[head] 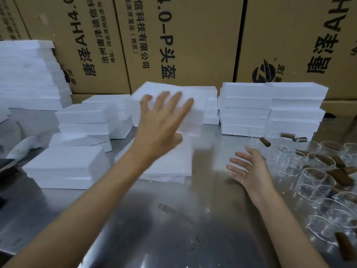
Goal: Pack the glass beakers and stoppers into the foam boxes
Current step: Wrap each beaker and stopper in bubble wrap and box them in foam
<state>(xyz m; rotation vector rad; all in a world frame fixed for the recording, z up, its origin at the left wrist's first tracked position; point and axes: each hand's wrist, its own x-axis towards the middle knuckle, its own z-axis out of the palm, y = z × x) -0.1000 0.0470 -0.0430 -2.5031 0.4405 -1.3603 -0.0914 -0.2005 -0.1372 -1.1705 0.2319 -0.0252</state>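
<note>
A person's left hand (160,122) reaches toward twelve o'clock over the steel worktop (173,219), its fingers (174,101) spread and straight, holding nothing; they overlap a blurred, tilted white foam box (166,99) that stands at the middle of the back row, and whether the skin touches the foam cannot be told from the blur. That box lies straight ahead of the fingertips, its long axis running from nine to three o'clock, the broad face turned toward the camera. Just below the wrist a flat foam slab (164,167) rests on the worktop, its long side running the same way. The right hand (249,169) hovers low at about four o'clock from the left, palm down, fingers relaxed and empty, pointing toward ten o'clock. The glass beakers (316,176) stand upright, mouths up, clustered at three o'clock, just beside the right hand and well apart from the left. Brown stoppers (340,177) lie scattered among them, pointing at mixed angles. The left hand is the nearer one to the foam, the right the nearer to the glassware. Stacked foam boxes (270,109) line the cardboard cartons (193,35) behind.
</note>
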